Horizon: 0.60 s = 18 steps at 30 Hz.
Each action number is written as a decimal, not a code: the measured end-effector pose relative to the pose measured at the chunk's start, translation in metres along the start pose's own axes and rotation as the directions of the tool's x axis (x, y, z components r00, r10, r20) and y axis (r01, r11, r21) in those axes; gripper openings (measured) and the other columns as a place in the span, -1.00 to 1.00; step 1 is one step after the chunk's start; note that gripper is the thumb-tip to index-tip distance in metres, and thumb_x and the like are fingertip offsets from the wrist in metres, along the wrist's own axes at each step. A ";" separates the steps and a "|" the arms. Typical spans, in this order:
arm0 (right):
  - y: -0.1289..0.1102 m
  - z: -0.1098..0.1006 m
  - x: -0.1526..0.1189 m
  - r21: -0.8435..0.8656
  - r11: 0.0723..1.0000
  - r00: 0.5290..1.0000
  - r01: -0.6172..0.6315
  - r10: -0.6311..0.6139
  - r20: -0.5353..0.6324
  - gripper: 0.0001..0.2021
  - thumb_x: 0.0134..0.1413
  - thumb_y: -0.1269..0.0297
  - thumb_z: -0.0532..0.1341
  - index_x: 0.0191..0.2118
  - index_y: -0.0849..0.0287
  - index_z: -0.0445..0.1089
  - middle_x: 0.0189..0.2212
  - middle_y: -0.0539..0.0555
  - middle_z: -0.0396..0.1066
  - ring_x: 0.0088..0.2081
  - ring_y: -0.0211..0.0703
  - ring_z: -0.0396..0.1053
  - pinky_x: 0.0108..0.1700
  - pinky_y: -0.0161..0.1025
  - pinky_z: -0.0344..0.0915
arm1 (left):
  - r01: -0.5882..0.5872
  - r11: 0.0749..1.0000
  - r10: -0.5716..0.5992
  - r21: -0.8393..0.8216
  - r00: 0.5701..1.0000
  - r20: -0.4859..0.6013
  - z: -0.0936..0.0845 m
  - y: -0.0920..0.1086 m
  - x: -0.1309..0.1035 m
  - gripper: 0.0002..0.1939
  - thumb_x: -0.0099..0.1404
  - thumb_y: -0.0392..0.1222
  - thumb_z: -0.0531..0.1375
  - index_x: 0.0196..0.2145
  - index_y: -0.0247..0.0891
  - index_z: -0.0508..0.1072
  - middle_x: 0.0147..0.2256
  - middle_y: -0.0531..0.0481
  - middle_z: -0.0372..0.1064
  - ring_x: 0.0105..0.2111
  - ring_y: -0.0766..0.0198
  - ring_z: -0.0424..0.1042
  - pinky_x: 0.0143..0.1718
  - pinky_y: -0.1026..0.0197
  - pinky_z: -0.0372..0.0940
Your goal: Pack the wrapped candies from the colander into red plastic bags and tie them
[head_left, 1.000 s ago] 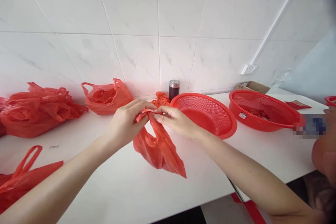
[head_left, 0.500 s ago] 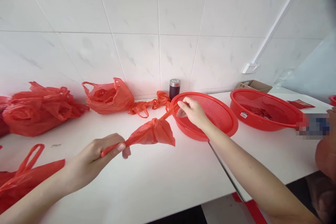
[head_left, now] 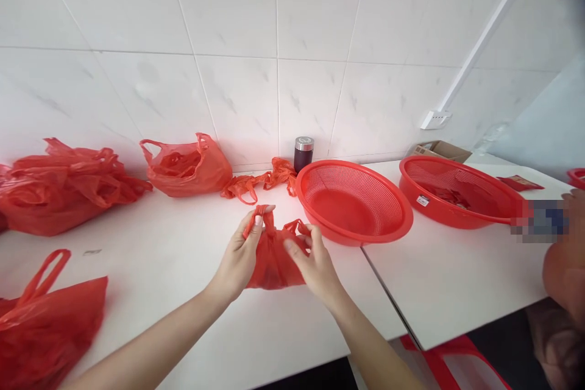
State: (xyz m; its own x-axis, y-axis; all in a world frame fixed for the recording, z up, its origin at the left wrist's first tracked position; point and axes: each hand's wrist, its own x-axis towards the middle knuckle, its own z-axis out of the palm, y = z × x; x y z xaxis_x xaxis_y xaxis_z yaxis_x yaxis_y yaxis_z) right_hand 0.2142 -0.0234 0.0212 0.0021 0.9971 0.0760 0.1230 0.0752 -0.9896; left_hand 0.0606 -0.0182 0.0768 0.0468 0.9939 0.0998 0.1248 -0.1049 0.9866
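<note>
Between my hands, low over the white table (head_left: 201,329), is a red plastic bag (head_left: 275,265) with its handles gathered at the top. My left hand (head_left: 240,250) is closed around one handle, thumb pressed on it. On the other side, my right hand (head_left: 315,259) pinches the second handle, which forms a small loop at the fingertips. Whatever the bag contains is hidden by the plastic. Just to the right of my right hand stands a red perforated basket (head_left: 351,219) with a bare bottom.
More red bags (head_left: 68,189) lie along the wall, with an upright one (head_left: 187,170) beside them and another (head_left: 55,335) at the front left. A dark lidded cup (head_left: 303,155) stands behind the basket. A second basket (head_left: 452,213) holds red packets, near another person's arm (head_left: 564,274).
The bag, stretched sideways between my hands before, now hangs upright with both handles up. My left hand moved right and my right hand came down and left, away from the basket.
</note>
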 end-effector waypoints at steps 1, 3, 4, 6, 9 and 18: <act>0.000 -0.001 0.000 -0.025 0.999 1.000 0.021 -0.021 0.002 -0.59 0.05 0.06 0.27 -0.03 0.00 0.16 -0.13 0.04 0.44 -0.15 -0.08 0.41 -0.13 -0.16 0.28 | -0.012 0.999 0.012 0.042 1.000 -0.016 0.001 -0.005 0.000 -0.53 0.40 0.15 -0.07 0.14 -0.05 0.30 0.15 -0.07 0.25 0.20 0.08 0.19 0.24 -0.05 0.05; 0.002 -0.001 0.000 -0.025 0.998 0.999 0.052 -0.052 0.012 -0.63 0.04 0.16 0.27 -0.05 0.00 0.17 -0.16 0.03 0.46 -0.16 -0.08 0.42 -0.14 -0.17 0.29 | -0.073 0.986 0.085 0.147 0.993 -0.078 0.002 -0.017 0.003 -0.56 0.42 0.11 -0.08 0.12 -0.07 0.32 0.14 -0.08 0.25 0.17 0.12 0.20 0.23 0.00 0.06; 0.004 0.000 0.000 -0.004 0.998 0.998 0.060 -0.060 0.012 -0.70 0.08 0.19 0.24 -0.09 0.02 0.18 -0.20 0.03 0.47 -0.18 -0.09 0.43 -0.15 -0.17 0.29 | -0.115 0.972 0.139 0.205 0.984 -0.110 0.002 -0.024 0.007 -0.57 0.43 0.08 -0.08 0.11 -0.09 0.33 0.12 -0.08 0.26 0.16 0.13 0.21 0.22 0.03 0.07; 0.009 0.003 0.000 0.059 0.996 0.998 0.070 -0.069 -0.013 -0.81 0.15 0.19 0.18 -0.16 0.06 0.19 -0.26 0.04 0.48 -0.20 -0.10 0.43 -0.16 -0.18 0.29 | -0.174 0.938 0.225 0.301 0.964 -0.143 0.001 -0.039 0.015 -0.58 0.44 0.04 -0.09 0.11 -0.13 0.33 0.09 -0.09 0.30 0.10 0.15 0.28 0.17 0.08 0.13; 0.021 0.003 0.005 0.165 0.983 0.996 0.085 -0.078 -0.050 -0.83 0.17 0.18 0.17 -0.21 0.08 0.16 -0.28 0.04 0.46 -0.21 -0.14 0.42 -0.13 -0.20 0.29 | -0.152 0.915 0.204 0.374 0.974 -0.103 -0.009 -0.058 0.025 -0.57 0.44 -0.01 -0.10 0.13 -0.18 0.30 0.08 -0.10 0.36 -0.07 0.18 0.42 0.03 0.14 0.23; 0.052 -0.006 0.020 0.280 0.960 0.997 -0.006 0.029 -0.078 -0.68 0.06 0.12 0.27 -0.39 0.08 0.06 -0.52 -0.14 0.21 -0.46 -0.27 0.26 -0.34 -0.29 0.27 | -0.028 0.903 0.059 0.429 0.996 -0.060 -0.043 -0.075 0.019 -0.52 0.40 0.07 -0.09 0.15 -0.12 0.32 -0.43 0.07 0.41 -0.48 0.26 0.35 -0.35 0.23 0.28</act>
State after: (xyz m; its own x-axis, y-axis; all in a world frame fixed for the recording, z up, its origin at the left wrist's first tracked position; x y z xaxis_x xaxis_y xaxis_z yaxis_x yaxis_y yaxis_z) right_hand 0.2267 0.0000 -0.0283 0.0832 0.9949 0.0569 -0.1603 0.0697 -0.9846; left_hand 0.0097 0.0095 0.0101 -0.0052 0.9861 0.1658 0.5362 -0.1372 0.8329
